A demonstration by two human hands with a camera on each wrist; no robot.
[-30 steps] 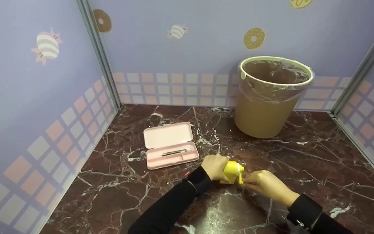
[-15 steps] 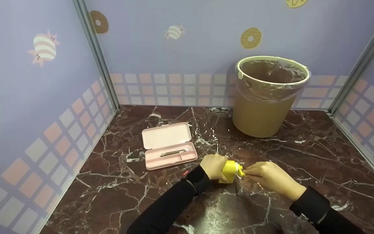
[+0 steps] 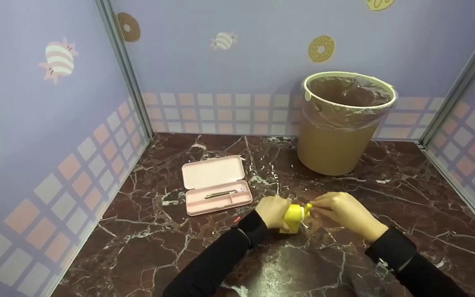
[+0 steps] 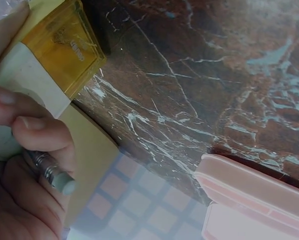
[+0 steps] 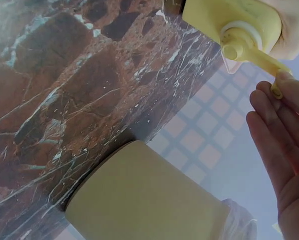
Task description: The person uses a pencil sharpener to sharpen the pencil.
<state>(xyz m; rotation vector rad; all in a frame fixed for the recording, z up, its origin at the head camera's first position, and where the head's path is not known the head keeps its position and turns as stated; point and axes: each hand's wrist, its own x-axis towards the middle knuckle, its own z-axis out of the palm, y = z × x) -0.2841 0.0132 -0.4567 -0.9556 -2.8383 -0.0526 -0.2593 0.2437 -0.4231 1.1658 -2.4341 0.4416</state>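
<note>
My left hand (image 3: 271, 212) grips a yellow crank pencil sharpener (image 3: 293, 213) low over the marble-patterned table. In the left wrist view, its see-through amber shavings drawer (image 4: 64, 47) shows, and the eraser end of a pencil (image 4: 49, 172) sticks out by the curled fingers. Thumb and fingertips of my right hand (image 3: 346, 214) pinch the knob end of the crank handle (image 5: 262, 61). That handle points out from the sharpener's round hub, toward my right hand.
An open pink pencil case (image 3: 212, 172) lies left of the hands, with slim pencils (image 3: 223, 193) inside. Behind to the right stands a tan bin (image 3: 330, 148) with a clear liner. Small pale bits dot the table; a little red piece (image 3: 236, 220) lies near my left wrist.
My right hand has swung the crank handle from hanging down to pointing up, rising slightly with it. My left hand keeps the sharpener in nearly the same place.
</note>
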